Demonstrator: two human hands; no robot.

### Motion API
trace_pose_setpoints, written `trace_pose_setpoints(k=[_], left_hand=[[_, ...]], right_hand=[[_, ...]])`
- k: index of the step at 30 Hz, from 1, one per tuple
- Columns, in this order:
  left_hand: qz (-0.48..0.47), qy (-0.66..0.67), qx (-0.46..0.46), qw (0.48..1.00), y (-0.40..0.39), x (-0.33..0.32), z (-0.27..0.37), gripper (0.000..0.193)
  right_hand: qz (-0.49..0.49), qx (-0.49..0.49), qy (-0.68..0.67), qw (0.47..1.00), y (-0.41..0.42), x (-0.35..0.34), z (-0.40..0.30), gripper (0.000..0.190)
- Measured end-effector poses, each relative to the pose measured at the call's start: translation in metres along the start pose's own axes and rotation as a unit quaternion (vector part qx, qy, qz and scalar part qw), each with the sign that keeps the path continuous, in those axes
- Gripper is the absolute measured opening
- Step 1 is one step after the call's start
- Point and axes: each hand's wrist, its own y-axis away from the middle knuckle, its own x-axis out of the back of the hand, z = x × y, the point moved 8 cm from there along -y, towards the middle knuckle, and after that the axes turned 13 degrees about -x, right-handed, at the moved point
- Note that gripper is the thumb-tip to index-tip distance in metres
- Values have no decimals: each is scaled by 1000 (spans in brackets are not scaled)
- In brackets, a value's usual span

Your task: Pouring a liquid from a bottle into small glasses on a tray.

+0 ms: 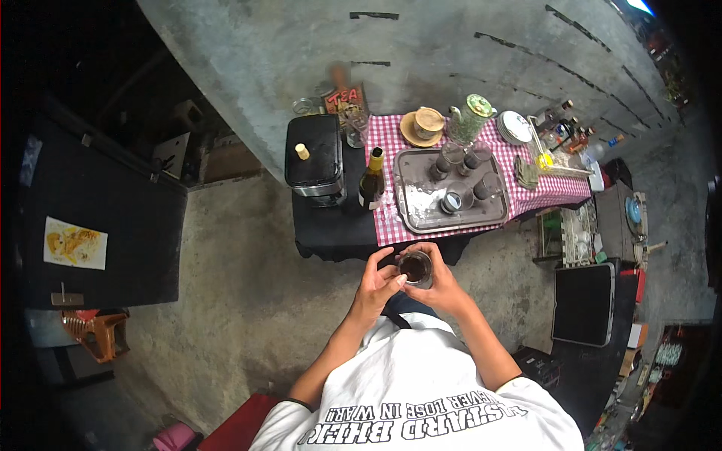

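Note:
Just off the table's front edge, a drinking glass (415, 268) with a dark inside is between my two hands. My right hand (443, 284) is wrapped around its right side. The fingers of my left hand (379, 283) touch its left rim, with the index finger raised apart. Beyond them lies a metal tray (414, 217) bearing several glasses, among them a clear glass (488, 186) at its right side. Left of the tray stands a wine bottle (372, 183) with yellow foil at its neck.
A black lidded appliance (314, 152) with a cork on top stands at the left. Behind the tray are a cup on a saucer (427, 124), a green patterned teapot (470, 121) and stacked plates (514, 128). A crumpled cloth (526, 172) lies at right, near several bottles.

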Motion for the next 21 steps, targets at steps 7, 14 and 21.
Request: trace_pose_setpoints(k=[7, 14, 21], left_hand=[[-41, 17, 37, 998, 2, -20, -12, 63], [-92, -15, 48, 995, -9, -54, -29, 47], [-92, -38, 54, 994, -23, -105, -65, 45]], right_hand=[[43, 17, 46, 998, 26, 21, -3, 65], [59, 47, 45, 996, 45, 59, 2, 68], [97, 90, 96, 987, 69, 124, 4, 66]])
